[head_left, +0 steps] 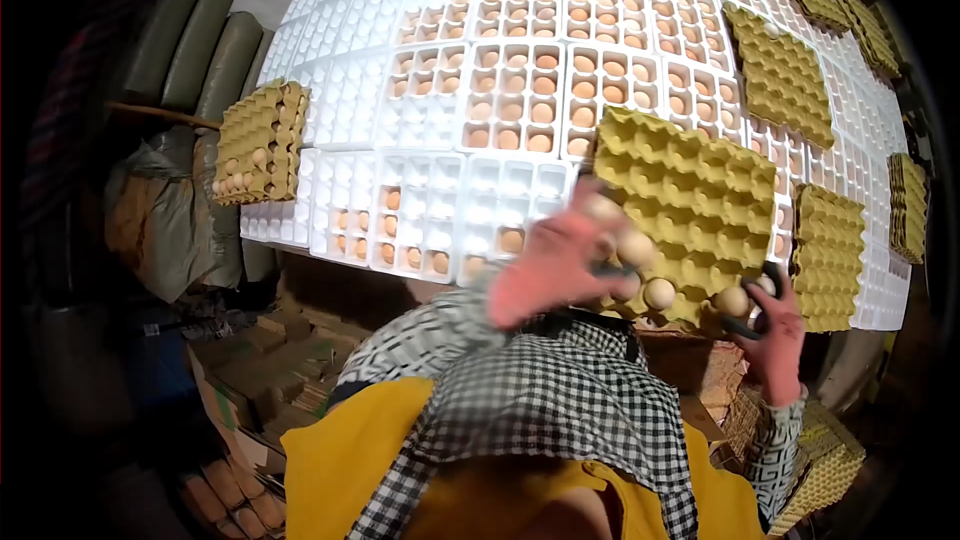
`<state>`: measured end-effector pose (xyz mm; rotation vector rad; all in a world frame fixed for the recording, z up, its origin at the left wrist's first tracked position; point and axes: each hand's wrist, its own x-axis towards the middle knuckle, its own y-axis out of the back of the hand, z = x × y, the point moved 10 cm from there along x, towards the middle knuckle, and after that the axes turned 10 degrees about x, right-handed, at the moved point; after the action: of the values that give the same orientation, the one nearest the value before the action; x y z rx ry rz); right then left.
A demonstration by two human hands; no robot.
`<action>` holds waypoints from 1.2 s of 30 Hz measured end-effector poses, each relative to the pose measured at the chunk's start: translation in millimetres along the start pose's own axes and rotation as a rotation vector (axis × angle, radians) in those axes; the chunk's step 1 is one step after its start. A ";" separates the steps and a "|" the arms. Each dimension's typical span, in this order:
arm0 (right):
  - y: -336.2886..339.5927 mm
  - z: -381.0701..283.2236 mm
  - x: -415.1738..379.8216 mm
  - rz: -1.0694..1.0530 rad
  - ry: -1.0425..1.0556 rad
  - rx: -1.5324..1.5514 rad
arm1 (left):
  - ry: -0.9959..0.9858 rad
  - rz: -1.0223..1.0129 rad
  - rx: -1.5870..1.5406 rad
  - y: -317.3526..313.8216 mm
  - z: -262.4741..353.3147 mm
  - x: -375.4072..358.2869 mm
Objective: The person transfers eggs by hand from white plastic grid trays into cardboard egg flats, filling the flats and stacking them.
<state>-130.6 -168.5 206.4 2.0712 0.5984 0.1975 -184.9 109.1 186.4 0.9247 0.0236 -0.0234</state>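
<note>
My left hand, in a pink glove with dark fingertips, is blurred by motion. Its fingers curl round several eggs above the near left part of a yellow egg tray. At the tray's near right corner, my right hand, gloved alike, closes its thumb and fingers about an egg and another beside it. A single egg sits in the tray's near row between my hands. Most of the tray's other cups hold nothing.
White foam trays cover the table, many of them filled with brown eggs. Yellow trays lie to the right, and a tray stack with some eggs stands at the left edge. Rolled green sacks and a cardboard box are at the left.
</note>
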 end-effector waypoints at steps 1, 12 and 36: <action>15.5 -10.2 -2.1 0.105 -0.053 0.164 | 0.177 0.060 -0.056 18.2 -56.5 -9.7; -249.5 -184.6 135.1 0.170 -0.113 0.248 | 0.327 0.280 0.100 24.0 -263.9 -40.0; -76.0 -86.7 -14.4 0.100 -0.127 -0.194 | -0.362 0.210 0.035 2.0 -107.2 -34.3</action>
<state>-200.3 -76.7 191.9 1.9108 0.3835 0.1727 -220.2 196.3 124.6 0.9431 -0.4106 0.0037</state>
